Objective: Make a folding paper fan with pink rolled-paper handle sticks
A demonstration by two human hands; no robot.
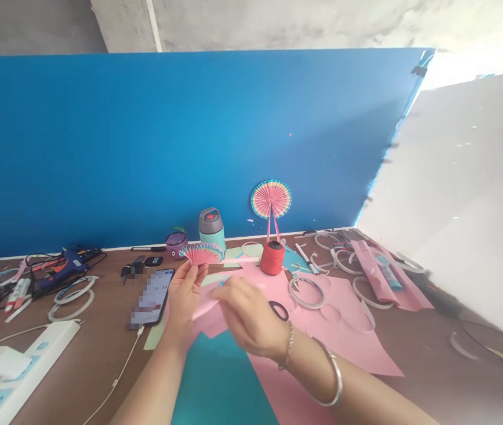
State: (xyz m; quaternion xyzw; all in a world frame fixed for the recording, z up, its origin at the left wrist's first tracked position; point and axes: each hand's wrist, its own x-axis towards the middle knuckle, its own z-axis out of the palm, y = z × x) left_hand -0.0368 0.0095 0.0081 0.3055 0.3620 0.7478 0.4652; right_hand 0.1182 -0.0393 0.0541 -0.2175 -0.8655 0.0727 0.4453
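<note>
My left hand [185, 295] holds up a small folded paper fan [201, 252] in pink and teal, its fingers closed on the fan's lower part. My right hand [251, 316] is blurred by motion just to the right, over a pink paper piece [205, 308] that both hands seem to touch. Whether the right fingers grip it is unclear. Under my hands lie a teal paper sheet [220, 378] and a large pink sheet [349, 330]. Black scissors [278, 309] lie on the pink sheet beside my right hand.
A phone [152, 298] lies left of my hands. Behind stand a red thread spool [272, 257], a teal bottle [212, 227] and a round paper fan [271, 199] against the blue board. Glue gun [63, 268], power strip [21, 369] and several white rings [307, 293] lie around.
</note>
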